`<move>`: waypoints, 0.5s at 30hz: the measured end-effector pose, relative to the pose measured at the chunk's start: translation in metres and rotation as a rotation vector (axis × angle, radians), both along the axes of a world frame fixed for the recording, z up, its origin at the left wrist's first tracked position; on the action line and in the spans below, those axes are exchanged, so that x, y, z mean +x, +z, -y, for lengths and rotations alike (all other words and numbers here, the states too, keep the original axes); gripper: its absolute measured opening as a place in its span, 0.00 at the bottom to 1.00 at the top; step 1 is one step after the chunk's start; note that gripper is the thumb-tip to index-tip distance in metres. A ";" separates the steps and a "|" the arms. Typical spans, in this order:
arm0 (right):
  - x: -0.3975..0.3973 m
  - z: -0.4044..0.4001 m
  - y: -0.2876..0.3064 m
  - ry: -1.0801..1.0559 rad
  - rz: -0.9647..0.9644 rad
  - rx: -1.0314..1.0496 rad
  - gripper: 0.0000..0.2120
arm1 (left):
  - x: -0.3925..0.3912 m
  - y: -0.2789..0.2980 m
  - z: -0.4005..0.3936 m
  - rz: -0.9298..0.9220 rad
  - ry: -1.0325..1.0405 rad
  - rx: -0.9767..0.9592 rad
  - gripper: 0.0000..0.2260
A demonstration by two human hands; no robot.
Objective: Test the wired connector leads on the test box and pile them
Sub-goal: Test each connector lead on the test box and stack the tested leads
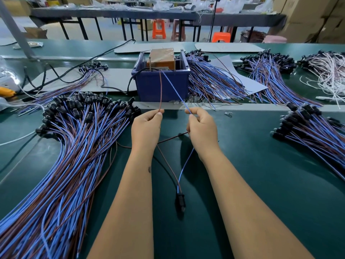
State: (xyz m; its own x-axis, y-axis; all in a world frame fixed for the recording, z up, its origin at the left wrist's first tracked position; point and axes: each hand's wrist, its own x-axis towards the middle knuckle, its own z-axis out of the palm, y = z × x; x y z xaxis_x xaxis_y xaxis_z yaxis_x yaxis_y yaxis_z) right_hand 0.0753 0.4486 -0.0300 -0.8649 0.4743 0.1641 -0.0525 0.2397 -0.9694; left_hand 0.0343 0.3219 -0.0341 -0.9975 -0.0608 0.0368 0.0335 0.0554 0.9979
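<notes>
On my left lies the big pile of leads (71,146). Ahead stands the blue test box (161,81). My left hand (146,126) pinches the brown wire (160,90), my right hand (202,128) pinches the blue wire (175,90), both arms reaching forward. The wires look light and floppy, so I hold near the tips; the black connector (180,200) dangles below.

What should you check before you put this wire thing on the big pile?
1. Left hand pinches the brown wire: ok.
2. Right hand pinches the blue wire: ok.
3. Both wires reach the orange test box in the blue bin: ok.
4. Wire tips touching the contacts: cannot tell.
5. Black connector hangs free below the hands: ok.
6. Test passed: cannot tell.
</notes>
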 end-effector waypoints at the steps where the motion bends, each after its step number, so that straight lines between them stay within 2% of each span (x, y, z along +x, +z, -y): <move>1: 0.000 0.000 0.000 0.002 -0.005 -0.013 0.13 | 0.000 0.000 0.000 0.007 -0.007 -0.003 0.09; 15: 0.002 0.003 0.004 -0.004 -0.016 -0.047 0.11 | -0.006 0.000 0.002 0.051 0.011 0.092 0.09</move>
